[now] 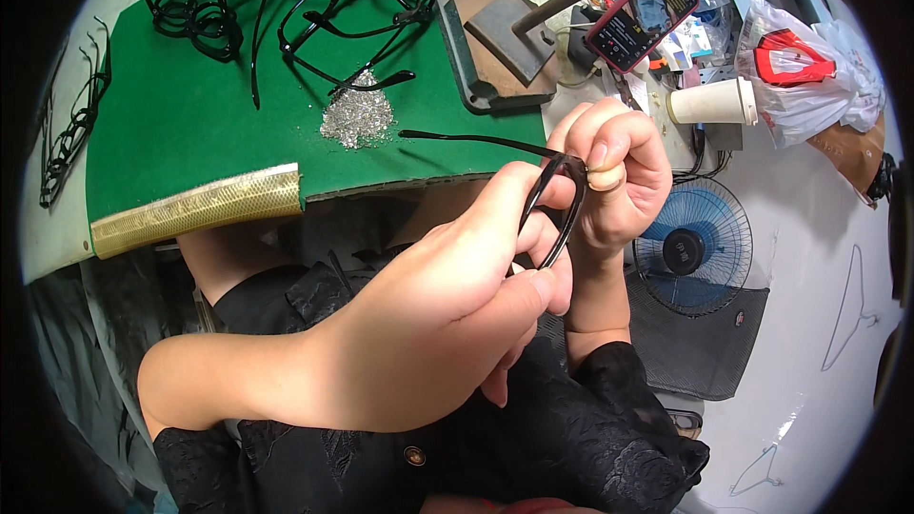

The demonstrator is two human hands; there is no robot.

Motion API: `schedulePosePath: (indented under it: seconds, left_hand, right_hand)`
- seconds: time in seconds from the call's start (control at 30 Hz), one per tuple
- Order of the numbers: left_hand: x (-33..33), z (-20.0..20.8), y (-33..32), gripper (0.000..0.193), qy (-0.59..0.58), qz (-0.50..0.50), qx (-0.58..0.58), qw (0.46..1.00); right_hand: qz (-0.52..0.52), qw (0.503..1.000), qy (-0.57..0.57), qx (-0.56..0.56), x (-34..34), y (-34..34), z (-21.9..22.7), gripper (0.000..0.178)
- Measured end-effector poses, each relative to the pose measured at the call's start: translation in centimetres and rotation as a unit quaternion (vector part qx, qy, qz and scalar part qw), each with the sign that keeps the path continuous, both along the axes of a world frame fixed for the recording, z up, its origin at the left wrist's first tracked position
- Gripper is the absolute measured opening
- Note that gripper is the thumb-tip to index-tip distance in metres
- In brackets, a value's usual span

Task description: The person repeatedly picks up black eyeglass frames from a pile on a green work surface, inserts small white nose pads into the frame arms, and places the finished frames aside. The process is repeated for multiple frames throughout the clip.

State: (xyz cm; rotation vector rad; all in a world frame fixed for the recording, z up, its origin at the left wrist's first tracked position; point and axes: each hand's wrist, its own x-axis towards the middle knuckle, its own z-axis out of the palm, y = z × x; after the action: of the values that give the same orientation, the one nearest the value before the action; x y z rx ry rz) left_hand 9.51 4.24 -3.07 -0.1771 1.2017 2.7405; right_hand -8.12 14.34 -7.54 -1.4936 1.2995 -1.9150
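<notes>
Both of my hands hold one black eyeglass frame just beyond the green mat's near edge. My left hand point(419, 324) is closed round its rims, with the fingers partly hidden behind them. One thin temple arm point(476, 140) sticks out to the left over the mat. My right hand point(624, 167) pinches the frame's corner by the hinge between thumb and fingers. Whether a tiny part also sits in that pinch, I cannot make out. On the mat lies a heap of small silvery metal pieces point(357, 119), left of the temple arm's tip.
Several black eyeglass frames point(333, 33) lie tangled behind the heap, with more at the far left point(76, 119). A metal press stand point(500, 48), a phone point(644, 19) and a paper cup point(709, 102) stand at the right. Below is a blue fan point(709, 247).
</notes>
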Motion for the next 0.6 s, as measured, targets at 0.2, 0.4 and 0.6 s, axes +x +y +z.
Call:
schedulePosePath:
  seconds: [0.2, 0.4, 0.6]
  left_hand:
    - [0.1, -0.1, 0.4, 0.047, 0.011, 0.025, -0.054, 0.998]
    - [0.0, -0.9, 1.5, 0.048, 0.039, 0.085, -0.163, 0.982]
    - [-0.1, -0.9, 1.5, 0.047, 0.041, 0.074, -0.14, 0.987]
  right_hand:
    - [-0.02, 0.999, 0.035, 0.013, -0.2, 0.0, 0.1, 0.026]
    - [-0.03, 0.998, -0.026, 0.038, 0.8, 0.0, 0.3, 0.023]
    - [-0.022, 0.998, -0.05, 0.04, 0.9, 0.1, 0.3, 0.023]
